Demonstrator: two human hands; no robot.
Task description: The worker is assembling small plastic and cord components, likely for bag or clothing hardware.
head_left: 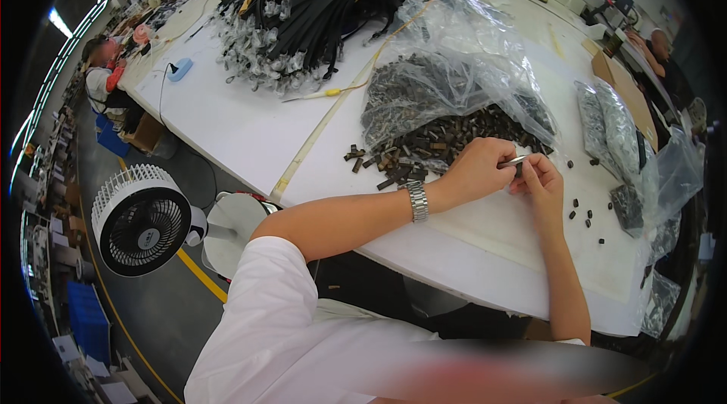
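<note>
My left hand (477, 169), with a metal watch (416, 201) on its wrist, is closed in a pinch above the table. Between its fingertips and those of my right hand (541, 180) shows a thin silvery piece (515, 162). The fingers of my right hand are also pinched together, around the other end of it; a small dark part seems to sit just below, too small to name. Right behind my hands lies a heap of small dark brown, block-like pieces (432, 143), spilling from a clear plastic bag (462, 33).
Bundles of black straps (318, 14) with clear-wrapped ends lie at the far left. A yellow-handled tool (332, 92) rests nearby. Several loose dark pieces (588, 215) and filled plastic bags (617, 127) are on the right. A white fan (144, 222) stands beside the table's left edge.
</note>
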